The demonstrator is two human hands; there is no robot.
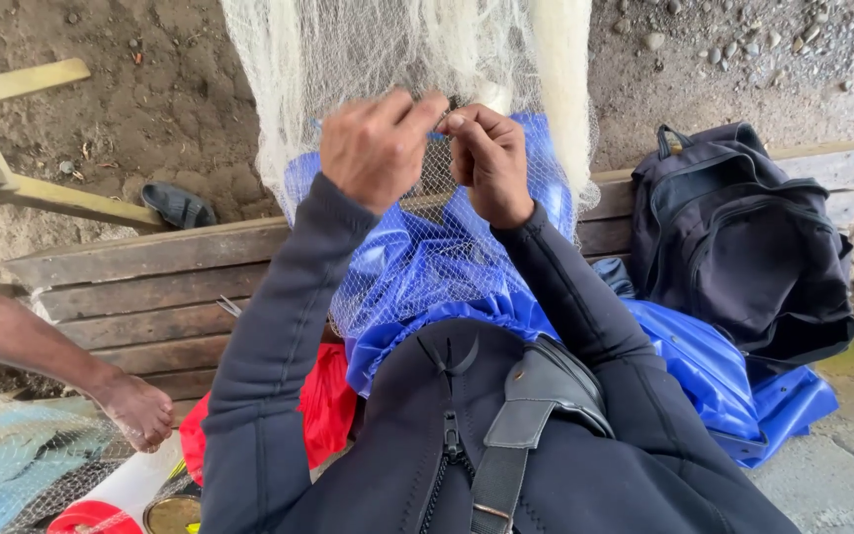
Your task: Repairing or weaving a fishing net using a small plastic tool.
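Head view: both my left hand (380, 148) and right hand (489, 163) pinch the white net (417, 267) above the bench's (140, 297) far edge; I'd keep the mesh taut, fingertips close.

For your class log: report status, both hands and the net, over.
Left hand and right hand both pinching white net. Net draped over blue sheet. Another person's hand nearby, apart.

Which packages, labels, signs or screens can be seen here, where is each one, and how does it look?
No label, sign or screen shows.
Red plastic bag: beside the person's left side, on the wooden bench, crumpled.
Round red lid: bottom left corner, only partly in view.
Round brass-coloured tin: bottom left, right of the lid.
Black backpack: right, on the bench, soft.
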